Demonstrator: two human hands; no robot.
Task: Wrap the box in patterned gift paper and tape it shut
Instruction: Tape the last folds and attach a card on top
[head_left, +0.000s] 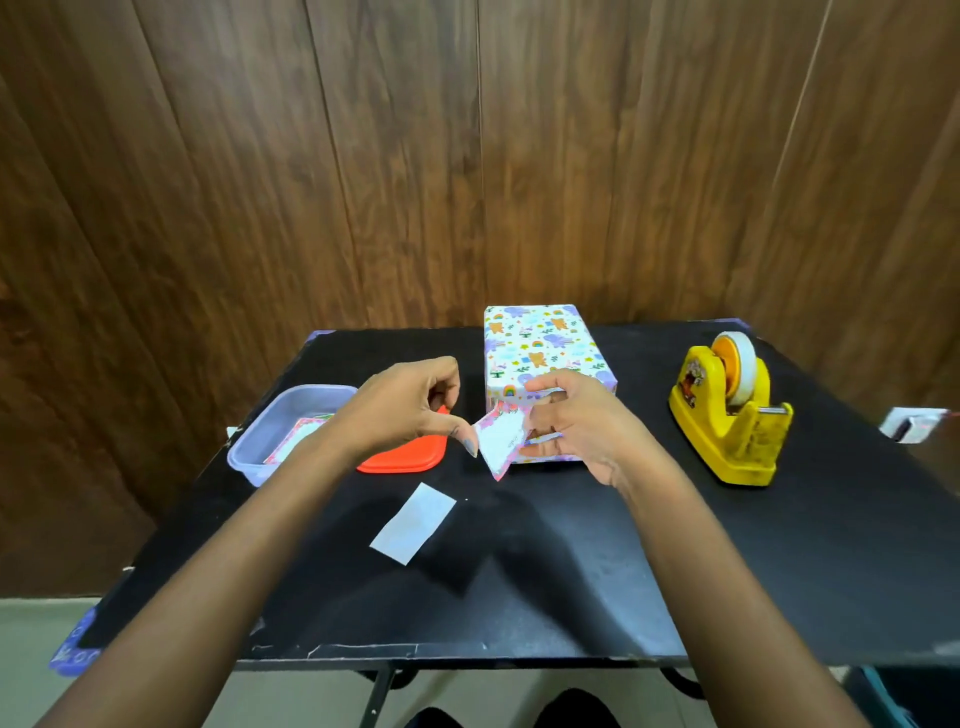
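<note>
**Left hand (405, 410) and right hand (576, 426) before wrapped box (540, 343)**

Left fingers curl, thumb tip at a small patterned card (501, 441); hold unclear. Right pinches that card. Box sits centre-back on the counter (571, 571), long axis running away from camera.

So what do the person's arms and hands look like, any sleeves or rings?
The left arm and right arm are bare, no sleeves showing. The left hand and right hand wear no rings, watch or bracelets that I can see. The left thumbnail looks painted pale grey.
</note>
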